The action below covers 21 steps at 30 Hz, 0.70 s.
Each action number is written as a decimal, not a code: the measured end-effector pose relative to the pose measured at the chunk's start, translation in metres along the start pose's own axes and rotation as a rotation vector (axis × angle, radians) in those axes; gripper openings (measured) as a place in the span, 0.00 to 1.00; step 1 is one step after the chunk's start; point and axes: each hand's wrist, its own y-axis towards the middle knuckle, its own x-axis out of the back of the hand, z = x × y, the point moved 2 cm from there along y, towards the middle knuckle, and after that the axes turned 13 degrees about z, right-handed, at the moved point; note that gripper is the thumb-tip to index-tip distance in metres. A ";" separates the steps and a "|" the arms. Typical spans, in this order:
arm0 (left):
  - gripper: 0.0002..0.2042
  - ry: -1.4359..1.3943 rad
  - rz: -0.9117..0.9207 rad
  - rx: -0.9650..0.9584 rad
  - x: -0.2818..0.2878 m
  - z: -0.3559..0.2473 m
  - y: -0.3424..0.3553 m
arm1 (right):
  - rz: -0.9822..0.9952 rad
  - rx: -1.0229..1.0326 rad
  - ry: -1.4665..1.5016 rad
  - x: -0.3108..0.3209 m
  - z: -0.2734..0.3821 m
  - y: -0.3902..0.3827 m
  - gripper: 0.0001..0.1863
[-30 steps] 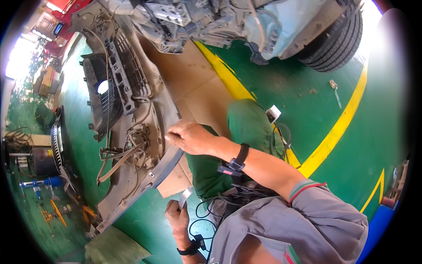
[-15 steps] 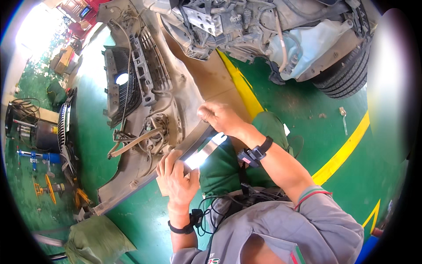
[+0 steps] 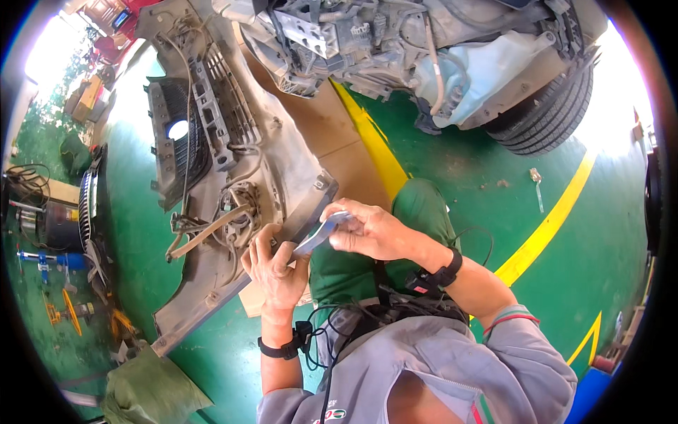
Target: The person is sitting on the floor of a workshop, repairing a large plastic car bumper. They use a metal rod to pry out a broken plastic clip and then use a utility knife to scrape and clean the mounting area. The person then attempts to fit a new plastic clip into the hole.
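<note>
A short, flat, shiny strip (image 3: 318, 237) slants up between my hands, curved near its upper end. My left hand (image 3: 277, 272) is closed on its lower end, with the thumb pressed against the fingers. At the upper end my right hand (image 3: 371, 232) pinches it between thumb and fingers. Both hands are over the near edge of a large car bumper cover (image 3: 296, 166), which lies with its dusty inner side up. A lamp-like part with a bent tan hose (image 3: 212, 230) sits on the cover, left of my left hand.
Ahead stands a stripped car front with a pale blue fluid tank (image 3: 487, 71) and a tyre (image 3: 547, 116). A dark grille (image 3: 173, 134) lies on the cover's left part. Cardboard (image 3: 332, 127) is under it. A green sack (image 3: 152, 389) and several tools stand at left.
My right hand has come down onto the strip's upper end and now grips it. The strip looks more bent and less bright. The whole view has shifted slightly.
</note>
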 end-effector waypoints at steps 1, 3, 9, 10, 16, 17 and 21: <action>0.14 -0.004 0.001 -0.008 0.001 -0.001 0.001 | -0.016 -0.043 0.144 -0.001 -0.003 0.001 0.15; 0.16 0.027 0.042 0.002 0.003 -0.003 0.001 | -0.103 -0.067 0.219 0.000 -0.001 0.003 0.10; 0.27 -0.105 0.075 0.053 0.017 -0.004 0.006 | -0.468 0.043 0.159 0.077 0.009 -0.030 0.15; 0.27 -0.109 0.070 0.055 0.013 0.000 0.007 | -0.637 -0.070 0.146 0.096 0.011 -0.048 0.15; 0.29 -0.172 0.040 0.104 0.005 0.008 0.002 | -1.089 -0.117 0.496 0.197 -0.113 -0.200 0.09; 0.28 -0.146 0.056 0.101 0.006 0.008 0.002 | -1.163 -0.194 0.500 0.203 -0.151 -0.234 0.08; 0.28 -0.067 0.078 0.151 0.023 0.011 -0.001 | -1.224 -0.409 0.668 0.173 -0.266 -0.352 0.07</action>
